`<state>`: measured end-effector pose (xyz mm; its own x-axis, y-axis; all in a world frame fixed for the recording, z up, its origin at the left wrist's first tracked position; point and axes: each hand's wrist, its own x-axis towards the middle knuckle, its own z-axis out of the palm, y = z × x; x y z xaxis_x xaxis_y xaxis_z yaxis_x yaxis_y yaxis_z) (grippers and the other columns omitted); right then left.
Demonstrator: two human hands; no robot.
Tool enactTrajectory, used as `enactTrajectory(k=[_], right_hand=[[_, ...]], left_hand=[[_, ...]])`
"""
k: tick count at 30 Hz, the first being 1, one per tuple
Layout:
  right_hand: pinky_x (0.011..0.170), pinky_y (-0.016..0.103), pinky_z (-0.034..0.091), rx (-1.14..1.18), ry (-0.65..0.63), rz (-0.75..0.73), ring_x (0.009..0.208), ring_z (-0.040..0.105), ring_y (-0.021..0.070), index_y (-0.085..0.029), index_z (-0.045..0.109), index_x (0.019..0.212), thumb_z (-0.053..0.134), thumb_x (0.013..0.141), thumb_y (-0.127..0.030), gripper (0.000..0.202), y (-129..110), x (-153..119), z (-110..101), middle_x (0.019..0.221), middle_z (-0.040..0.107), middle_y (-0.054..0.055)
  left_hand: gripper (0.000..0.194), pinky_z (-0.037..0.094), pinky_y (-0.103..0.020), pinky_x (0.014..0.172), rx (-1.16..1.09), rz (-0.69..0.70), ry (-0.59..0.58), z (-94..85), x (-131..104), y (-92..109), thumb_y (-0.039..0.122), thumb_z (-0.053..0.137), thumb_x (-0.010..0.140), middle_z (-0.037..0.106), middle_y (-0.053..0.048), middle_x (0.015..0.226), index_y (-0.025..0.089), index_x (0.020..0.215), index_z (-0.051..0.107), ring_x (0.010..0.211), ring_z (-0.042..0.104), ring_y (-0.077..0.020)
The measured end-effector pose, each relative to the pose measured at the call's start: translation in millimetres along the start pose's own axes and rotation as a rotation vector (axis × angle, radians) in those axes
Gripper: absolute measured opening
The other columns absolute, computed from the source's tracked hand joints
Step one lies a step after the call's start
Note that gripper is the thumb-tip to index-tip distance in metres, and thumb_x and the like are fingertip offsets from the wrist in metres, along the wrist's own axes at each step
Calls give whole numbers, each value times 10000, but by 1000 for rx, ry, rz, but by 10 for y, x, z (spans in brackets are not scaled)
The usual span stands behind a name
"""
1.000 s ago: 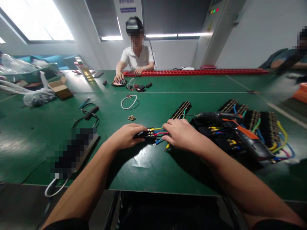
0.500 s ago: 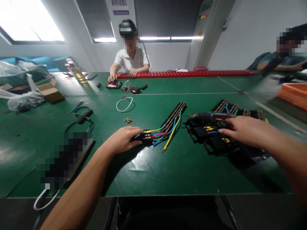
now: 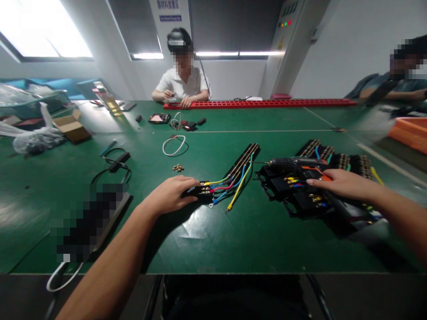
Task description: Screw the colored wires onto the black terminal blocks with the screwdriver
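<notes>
My left hand (image 3: 173,194) is closed on the near end of a black terminal block (image 3: 204,190), thumb on one side and fingers on the other. Yellow, blue and red wires (image 3: 222,189) run from it towards a long black terminal strip (image 3: 243,161) with brass-coloured contacts. Two wires end in ring lugs lying free on the table. Around a black and orange cordless screwdriver (image 3: 287,163), my right hand (image 3: 345,183) has its thumb and fingers closed. The tool lies over black wired blocks (image 3: 305,200), its bit pointing left towards the strip.
Small brass screws (image 3: 178,168) lie beyond my left hand. A white cable loop (image 3: 174,146) is farther back. Left are a power strip (image 3: 113,218), a black cable and a cardboard box (image 3: 72,126). An orange crate (image 3: 408,133) stands right. Co-workers sit opposite and far right.
My right hand has shifted slightly back and right along the screwdriver, showing more of its orange body. My left hand stays put. The co-worker opposite has drawn a hand back from a small case.
</notes>
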<state>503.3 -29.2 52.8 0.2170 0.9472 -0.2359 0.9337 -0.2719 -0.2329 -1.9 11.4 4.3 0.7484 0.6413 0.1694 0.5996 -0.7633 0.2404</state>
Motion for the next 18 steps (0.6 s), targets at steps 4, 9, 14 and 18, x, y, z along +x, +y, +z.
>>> enactTrajectory(k=[4,9,14,18], right_hand=[[903,381,495,110,-101,25,917,680,258,-106,716,1009,611,844,-542,478,51,88,-21,1059,715,187],[838,353,507,223,-115,88,885,677,251,-106,705,989,650,758,-377,360,15,80,-8,1065,716,185],[720,333,500,390,-155,150,776,675,228,-117,693,923,637,765,-394,324,1,31,24,995,718,207],[687,334,493,535,-247,218,726,682,223,-128,700,889,630,796,-397,294,34,24,-14,1008,725,221]], left_hand=[[357,526,-393,945,-1,2,17,0,-1,2,328,656,936,700,-92,1180,231,1277,612,1073,666,-249],[336,519,-384,935,-16,8,0,-22,12,23,316,649,938,705,-91,1155,223,1259,616,1059,665,-247],[336,517,-385,929,-15,10,-8,-33,19,29,316,649,940,704,-92,1158,218,1259,615,1057,664,-249],[331,519,-376,904,-10,20,2,-28,18,24,309,652,936,710,-88,1141,218,1252,617,1039,670,-245]])
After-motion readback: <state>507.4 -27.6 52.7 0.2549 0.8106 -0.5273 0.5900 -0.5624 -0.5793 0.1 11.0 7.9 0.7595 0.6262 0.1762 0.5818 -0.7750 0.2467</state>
